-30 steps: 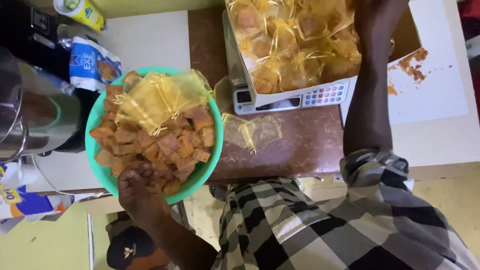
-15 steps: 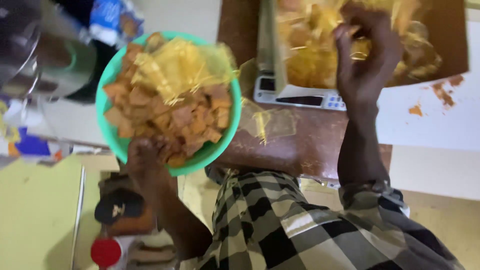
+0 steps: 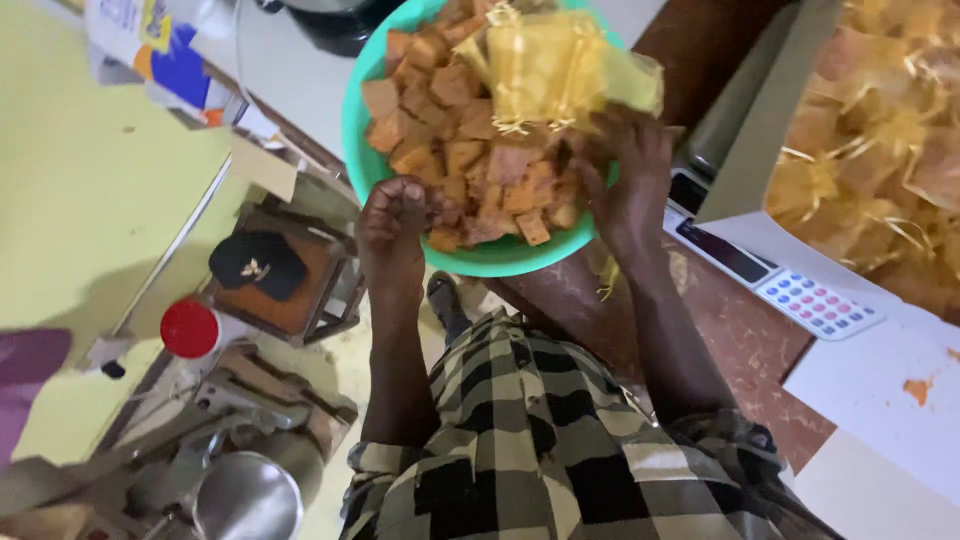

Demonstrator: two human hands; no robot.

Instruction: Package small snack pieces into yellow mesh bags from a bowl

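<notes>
A green bowl (image 3: 358, 150) full of orange-brown fried chips (image 3: 470, 150) sits at the edge of the brown table (image 3: 740, 350). A bunch of empty yellow mesh bags (image 3: 550, 65) lies on top of the chips. My left hand (image 3: 393, 215) is closed at the bowl's near rim, fingers curled among the chips there. My right hand (image 3: 625, 175) reaches into the bowl's right side, its fingers curled on the lower edge of the yellow bags.
A weighing scale with a keypad (image 3: 815, 300) stands at right, its tray piled with filled yellow bags (image 3: 880, 150). White paper (image 3: 890, 380) lies on the table. On the floor at left are a black cap (image 3: 258, 262) on a wooden stool, a red lid (image 3: 190, 328) and a metal pot (image 3: 245, 495).
My right hand has left the scale's tray and come down to the yellow bags in the bowl. The view swung left; my left hand stays at the bowl's rim.
</notes>
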